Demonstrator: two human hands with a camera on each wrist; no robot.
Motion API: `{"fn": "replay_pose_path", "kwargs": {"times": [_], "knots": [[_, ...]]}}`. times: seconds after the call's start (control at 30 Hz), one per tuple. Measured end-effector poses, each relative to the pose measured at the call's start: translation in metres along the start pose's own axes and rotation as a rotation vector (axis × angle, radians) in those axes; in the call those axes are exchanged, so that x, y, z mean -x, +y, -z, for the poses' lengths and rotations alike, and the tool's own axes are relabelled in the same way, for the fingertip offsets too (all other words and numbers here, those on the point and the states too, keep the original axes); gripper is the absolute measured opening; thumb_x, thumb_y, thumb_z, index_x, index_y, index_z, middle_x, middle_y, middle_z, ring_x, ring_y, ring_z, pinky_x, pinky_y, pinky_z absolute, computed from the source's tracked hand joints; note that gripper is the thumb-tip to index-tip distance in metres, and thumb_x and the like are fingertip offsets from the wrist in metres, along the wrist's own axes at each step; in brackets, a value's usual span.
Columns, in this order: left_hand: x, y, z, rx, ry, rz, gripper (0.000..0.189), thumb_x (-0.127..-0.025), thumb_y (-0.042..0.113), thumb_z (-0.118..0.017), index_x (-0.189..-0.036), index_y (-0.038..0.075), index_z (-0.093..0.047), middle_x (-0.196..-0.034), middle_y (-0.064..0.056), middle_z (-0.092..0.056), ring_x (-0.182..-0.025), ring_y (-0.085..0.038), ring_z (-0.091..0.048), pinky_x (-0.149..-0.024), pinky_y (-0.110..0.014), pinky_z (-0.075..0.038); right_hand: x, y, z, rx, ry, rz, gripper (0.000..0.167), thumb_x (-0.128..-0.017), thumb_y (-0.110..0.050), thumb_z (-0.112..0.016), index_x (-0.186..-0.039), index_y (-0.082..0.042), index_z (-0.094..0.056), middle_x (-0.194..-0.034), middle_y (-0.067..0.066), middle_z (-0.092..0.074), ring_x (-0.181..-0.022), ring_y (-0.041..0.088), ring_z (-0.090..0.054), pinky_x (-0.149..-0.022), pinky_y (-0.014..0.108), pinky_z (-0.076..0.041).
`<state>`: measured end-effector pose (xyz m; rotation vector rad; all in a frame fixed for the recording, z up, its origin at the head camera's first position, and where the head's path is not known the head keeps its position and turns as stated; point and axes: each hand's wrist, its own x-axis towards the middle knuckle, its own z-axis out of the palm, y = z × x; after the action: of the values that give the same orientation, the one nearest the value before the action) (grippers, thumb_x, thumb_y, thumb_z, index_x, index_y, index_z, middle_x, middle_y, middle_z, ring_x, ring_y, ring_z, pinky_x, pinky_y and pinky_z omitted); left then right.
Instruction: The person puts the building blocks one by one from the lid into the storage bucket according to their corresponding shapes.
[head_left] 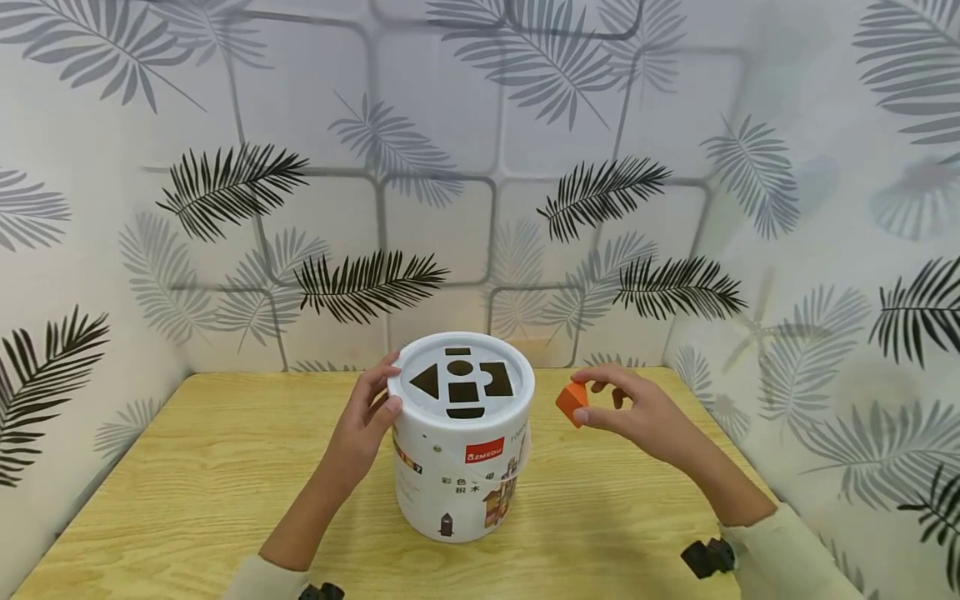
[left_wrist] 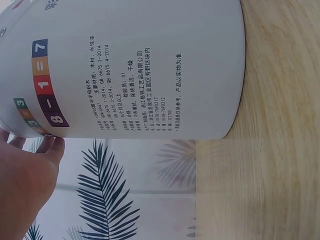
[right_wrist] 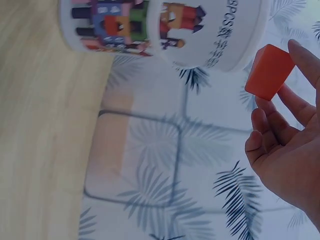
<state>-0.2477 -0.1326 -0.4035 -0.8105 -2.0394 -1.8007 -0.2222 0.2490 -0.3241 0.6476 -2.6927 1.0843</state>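
A white bucket (head_left: 461, 483) with printed sides stands upright on the table. Its white lid (head_left: 408, 396) has several cut-out holes, among them a triangle, a circle and squares. My left hand (head_left: 367, 412) rests at the left of the lid's rim, thumb in front and fingers behind; in the left wrist view its fingertips touch the printed side. To the right of the bucket, my right hand (head_left: 630, 408) pinches an orange block (head_left: 572, 403) between thumb and fingers, at about lid height. The right wrist view shows the block (right_wrist: 270, 72) with flat, angled faces, apart from the bucket.
The wooden table (head_left: 247, 467) spreads around the bucket. Behind and on both sides rise pale walls (head_left: 442, 225) with a leaf pattern. A thin white handle (head_left: 525, 454) hangs at the bucket's right side. Small black devices sit on both sleeves.
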Motion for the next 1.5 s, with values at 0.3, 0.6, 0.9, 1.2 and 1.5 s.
{"fn": "replay_pose_path", "kwargs": {"times": [0.3, 0.6, 0.9, 1.2, 1.5], "knots": [[-0.001, -0.002, -0.001, 0.016, 0.004, 0.001, 0.038, -0.105, 0.01, -0.047, -0.142, 0.008, -0.039, -0.165, -0.002, -0.028, -0.145, -0.034, -0.036, -0.109, -0.015, -0.039, -0.035, -0.044, -0.006, -0.051, -0.022, 0.078, 0.047, -0.088, -0.037, -0.077, -0.131, -0.025, -0.063, -0.128, -0.004, -0.061, -0.11, 0.019, -0.052, -0.086, 0.039, -0.045], [-0.001, -0.005, -0.001, 0.023, -0.002, 0.0, 0.038, -0.105, 0.01, -0.047, -0.142, 0.008, -0.039, -0.165, -0.001, -0.027, -0.145, -0.034, -0.035, -0.108, -0.016, -0.04, -0.071, -0.07, -0.03, -0.065, -0.088, 0.128, 0.047, -0.086, -0.039, -0.079, -0.128, -0.022, -0.066, -0.122, -0.003, -0.062, -0.111, 0.025, -0.052, -0.079, 0.038, -0.045], [0.0, -0.003, 0.0, 0.028, -0.009, 0.016, 0.039, -0.105, 0.012, -0.047, -0.143, 0.009, -0.038, -0.166, -0.001, -0.026, -0.147, -0.035, -0.034, -0.108, -0.015, -0.039, -0.098, -0.083, -0.057, 0.01, -0.145, 0.188, 0.049, -0.085, -0.04, -0.08, -0.127, -0.018, -0.066, -0.123, -0.001, -0.064, -0.112, 0.024, -0.053, -0.085, 0.038, -0.048], [0.0, 0.001, 0.0, 0.048, -0.03, 0.04, 0.04, -0.106, 0.015, -0.046, -0.145, 0.01, -0.035, -0.167, -0.002, -0.023, -0.148, -0.038, -0.031, -0.104, -0.017, -0.043, -0.113, -0.092, -0.074, 0.074, -0.192, 0.229, 0.052, -0.087, -0.036, -0.079, -0.129, -0.011, -0.066, -0.122, 0.001, -0.067, -0.113, 0.022, -0.055, -0.095, 0.041, -0.05], [0.0, 0.0, 0.0, 0.053, -0.037, 0.038, 0.041, -0.106, 0.015, -0.045, -0.145, 0.01, -0.034, -0.167, -0.001, -0.022, -0.149, -0.038, -0.029, -0.104, -0.017, -0.043, -0.113, -0.098, -0.081, 0.091, -0.229, 0.142, 0.056, -0.086, -0.041, -0.079, -0.133, -0.016, -0.064, -0.133, -0.001, -0.063, -0.124, 0.022, -0.045, -0.099, 0.043, -0.045]]}}
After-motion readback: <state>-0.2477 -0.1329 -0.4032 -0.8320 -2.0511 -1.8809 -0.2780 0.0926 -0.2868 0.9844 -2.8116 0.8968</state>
